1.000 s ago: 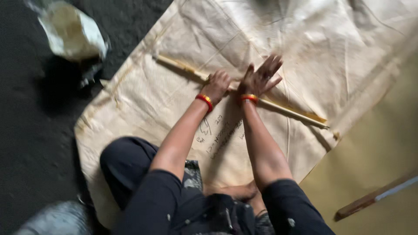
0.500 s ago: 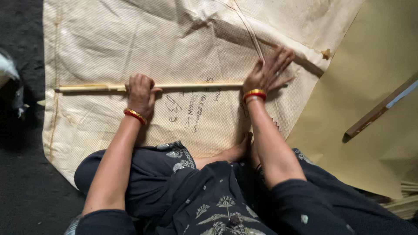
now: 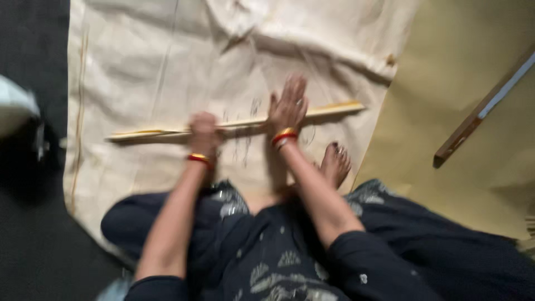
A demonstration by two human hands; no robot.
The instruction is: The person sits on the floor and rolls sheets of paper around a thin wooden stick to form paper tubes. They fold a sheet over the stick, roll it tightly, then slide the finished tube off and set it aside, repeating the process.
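A person seated on the floor works over a long, thin, pale wooden stick (image 3: pixel 234 124) that lies almost level across the middle of the frame, resting on a large cream woven sack (image 3: pixel 145 67) spread flat beneath it. The left hand (image 3: pixel 204 134), at centre left, is clenched around the stick, knuckles up, a red and gold bangle (image 3: pixel 199 159) at the wrist. The right hand (image 3: pixel 288 105), just right of centre, lies flat on the stick with its fingers (image 3: pixel 295 86) released and stretched toward the top of the frame; it presses down rather than grips, and it wears a matching bangle (image 3: pixel 284 135). The stick's left end reaches toward the sack's left border, and its right end stops close to the sack's right edge.

A bare foot (image 3: pixel 335 163) with dark-painted toenails rests on the sack just below and right of the right hand. Dark patterned clothing (image 3: pixel 267 251) fills the lower part of the frame. The sack is creased and bunched at the upper centre. To the right, a tan sheet (image 3: pixel 457 72) covers the floor, and a second wooden strip (image 3: pixel 485 108) with a pale edge lies on it at a slant, well apart from the hands. Dark floor (image 3: pixel 28 234) shows along the left side, where a blurred pale object (image 3: pixel 14 108) sits at the edge of the frame.
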